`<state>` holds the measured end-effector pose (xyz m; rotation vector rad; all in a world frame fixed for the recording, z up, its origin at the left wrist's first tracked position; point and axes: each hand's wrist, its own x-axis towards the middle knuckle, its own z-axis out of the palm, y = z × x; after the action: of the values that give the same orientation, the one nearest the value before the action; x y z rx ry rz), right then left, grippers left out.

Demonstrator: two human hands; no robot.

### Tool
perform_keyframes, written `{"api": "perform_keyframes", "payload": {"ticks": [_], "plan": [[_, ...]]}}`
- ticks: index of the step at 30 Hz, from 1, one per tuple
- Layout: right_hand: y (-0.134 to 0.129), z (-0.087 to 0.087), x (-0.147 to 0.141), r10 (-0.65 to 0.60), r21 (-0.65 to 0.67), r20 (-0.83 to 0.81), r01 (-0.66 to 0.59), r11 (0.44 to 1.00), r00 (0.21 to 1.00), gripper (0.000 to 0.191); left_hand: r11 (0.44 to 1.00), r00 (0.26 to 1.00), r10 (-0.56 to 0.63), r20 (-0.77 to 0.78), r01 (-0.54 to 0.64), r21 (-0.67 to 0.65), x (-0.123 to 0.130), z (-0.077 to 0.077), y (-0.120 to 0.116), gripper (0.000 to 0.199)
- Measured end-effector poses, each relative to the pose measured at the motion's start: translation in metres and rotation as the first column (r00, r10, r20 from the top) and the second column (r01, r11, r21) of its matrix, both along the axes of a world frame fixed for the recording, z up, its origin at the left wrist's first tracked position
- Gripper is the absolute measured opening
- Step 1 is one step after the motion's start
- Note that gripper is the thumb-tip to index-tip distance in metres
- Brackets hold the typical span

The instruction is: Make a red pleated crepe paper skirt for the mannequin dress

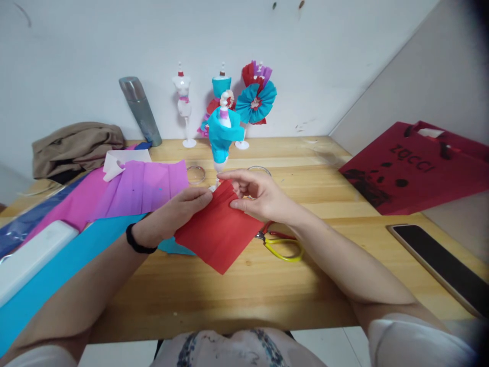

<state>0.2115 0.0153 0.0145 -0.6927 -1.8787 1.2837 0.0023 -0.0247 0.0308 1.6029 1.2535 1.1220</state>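
Observation:
A square of red crepe paper (223, 234) is held up in front of me over the table, its top edge gathered into small folds. My left hand (187, 204) pinches the paper's upper left side between thumb and fingers. At the upper right edge, my right hand (263, 196) has its thumb and curled fingers on the paper, with the index finger stretched toward the folded top. Just beyond my hands stands a small mannequin (219, 165) wrapped in blue crepe paper (221, 135). Scissors with red and yellow handles (284, 250) lie beside the paper, partly hidden by it.
A bare white mannequin (184, 107) and decorated ones (255, 102) stand along the wall, near a grey flask (141, 112). Purple crepe paper (148, 186), blue paper (103, 239) and a white box (38, 255) lie left. A red bag (412, 168) and phone (439, 265) are right.

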Motion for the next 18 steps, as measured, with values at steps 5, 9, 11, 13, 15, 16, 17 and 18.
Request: {"api": "perform_keyframes", "payload": {"ticks": [5,9,11,13,15,16,17,18], "plan": [[-0.0003,-0.0009,-0.0022,-0.03,0.012,-0.008,0.03,0.999,1.0,0.048,0.836,0.931,-0.182,0.316,0.315,-0.449,-0.0021,0.0014,-0.0002,0.032],[-0.0015,0.0003,-0.0027,-0.039,0.024,-0.007,0.039,0.999,0.999,0.049,0.783,0.92,-0.163,0.356,0.34,-0.521,-0.0044,-0.0004,0.0005,0.038],[-0.0021,0.0011,-0.0028,-0.042,0.028,-0.011,0.042,0.999,0.999,0.049,0.774,0.915,-0.165,0.369,0.351,-0.526,-0.0046,-0.0021,0.0003,0.039],[-0.0025,0.0015,-0.0029,-0.046,0.029,-0.019,0.047,0.998,0.999,0.048,0.773,0.911,-0.167,0.377,0.358,-0.524,-0.004,-0.0038,-0.0001,0.039],[-0.0026,0.0012,-0.0029,-0.052,0.034,-0.02,0.052,0.998,0.998,0.048,0.775,0.913,-0.161,0.375,0.353,-0.525,-0.0027,-0.0047,-0.0005,0.038],[-0.0025,0.0008,-0.0029,-0.055,0.037,-0.018,0.055,0.998,0.998,0.048,0.775,0.913,-0.156,0.376,0.349,-0.526,-0.0018,-0.0047,-0.0007,0.037],[-0.0024,0.0004,-0.0028,-0.057,0.04,-0.014,0.058,0.998,0.998,0.049,0.776,0.912,-0.152,0.381,0.348,-0.525,-0.0008,-0.0045,-0.0009,0.036],[-0.0022,-0.0002,-0.0026,-0.06,0.043,-0.008,0.06,0.997,0.998,0.049,0.775,0.909,-0.153,0.388,0.354,-0.523,0.0002,-0.0042,-0.0011,0.033]]}}
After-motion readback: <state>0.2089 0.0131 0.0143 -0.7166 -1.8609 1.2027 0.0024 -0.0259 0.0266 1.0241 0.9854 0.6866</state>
